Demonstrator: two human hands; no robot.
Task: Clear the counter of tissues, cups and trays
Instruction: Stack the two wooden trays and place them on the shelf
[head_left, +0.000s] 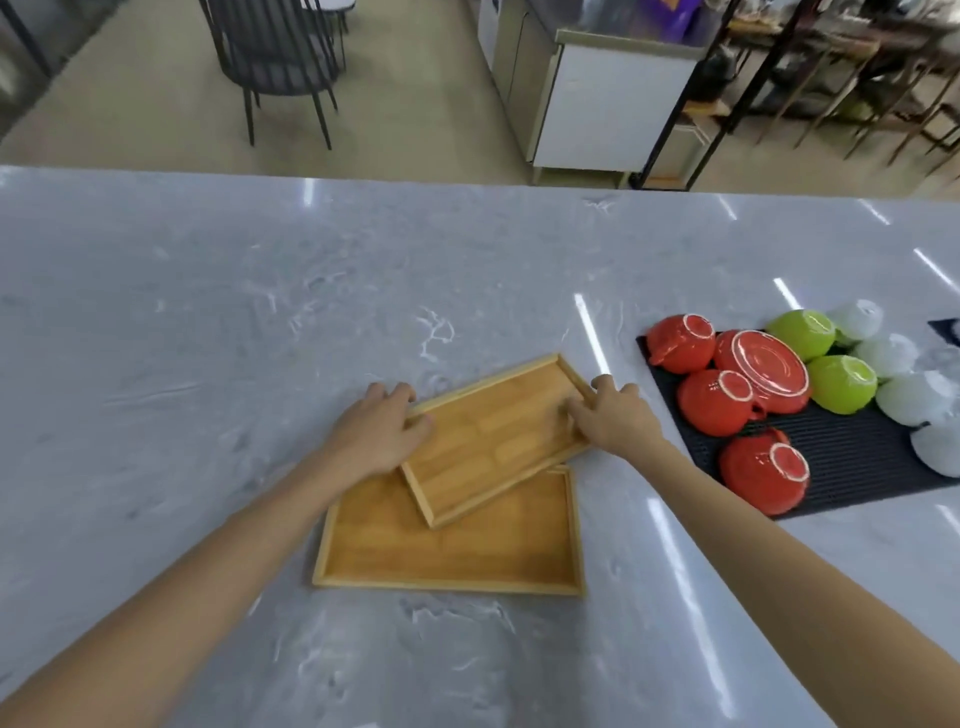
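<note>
Two wooden trays lie on the grey marble counter (208, 322). The smaller tray (493, 441) sits skewed on top of the larger tray (447, 556), its far end sticking out past the larger tray's rim. My left hand (376, 434) grips the smaller tray's left short edge. My right hand (613, 415) grips its right short edge, thumb inside the rim. Both trays are empty. No tissues are in view.
To the right, a dark ribbed mat (852, 457) carries upside-down red cups (763, 473), a red saucer (763, 369), green cups (841, 384) and white cups (914, 397). Beyond the counter's far edge stand a black chair (280, 62) and a white cabinet (608, 104).
</note>
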